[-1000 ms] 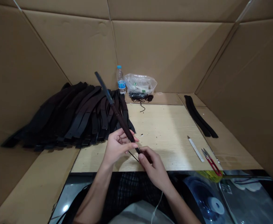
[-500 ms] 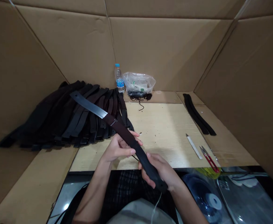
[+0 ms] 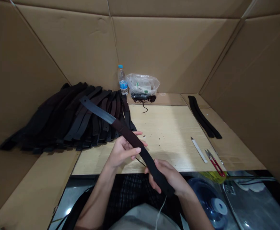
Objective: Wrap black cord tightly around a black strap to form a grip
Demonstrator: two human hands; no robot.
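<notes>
A long curved dark strap slants across the middle of the view. Its far end is a smooth grey tip with a small hole, its middle is dark brown, and the near part is black. My left hand holds it around the middle, thumb on top and fingers beneath. Nearer to me, my right hand is wrapped round the black part. A thin black cord runs under the strap between both hands. The fingertips behind the strap are partly hidden.
A heap of similar dark straps lies at left. Two black strips, a white pencil-like marker and red-handled thread snips lie at right. Against the back cardboard wall are a water bottle and plastic bag.
The strap has shifted slightly right and toward me, and turned a little about its length. Both hands have moved slightly right with it, still holding it.
</notes>
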